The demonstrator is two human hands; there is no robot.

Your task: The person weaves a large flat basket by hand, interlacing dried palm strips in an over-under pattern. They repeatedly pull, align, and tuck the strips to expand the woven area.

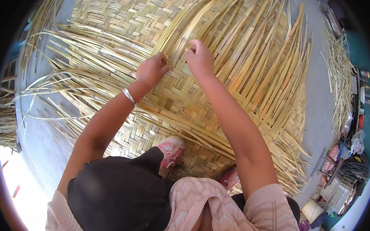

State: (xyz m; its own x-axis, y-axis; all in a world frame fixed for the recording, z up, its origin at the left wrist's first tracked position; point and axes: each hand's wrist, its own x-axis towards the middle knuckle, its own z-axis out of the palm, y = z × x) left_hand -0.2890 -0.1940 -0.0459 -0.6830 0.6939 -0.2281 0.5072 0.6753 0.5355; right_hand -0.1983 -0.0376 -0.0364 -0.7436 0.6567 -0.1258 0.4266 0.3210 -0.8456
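Note:
A partly woven mat (186, 88) of split reed or cane strips lies under both my hands, its middle in a tight diagonal weave. My left hand (151, 70), with a silver bangle at the wrist, is closed at the weave's left edge, its thumb and fingers on a strip. A little farther and to the right, my right hand (200, 58) has its fingers curled in a pinch on a thin strip; the exact grip is partly hidden. Loose strips (253, 56) fan away to the far right, and more strips (101, 50) spread out to the left.
A finished woven mat (127, 7) lies beneath the work. My patterned pink shoes (171, 151) rest on it. Bundles of strips (337, 76) lie on the grey floor (316, 96) at the right, others (42, 26) at the far left. Coiled black cable (354, 169) and a wire rack (337, 192) stand along the right wall.

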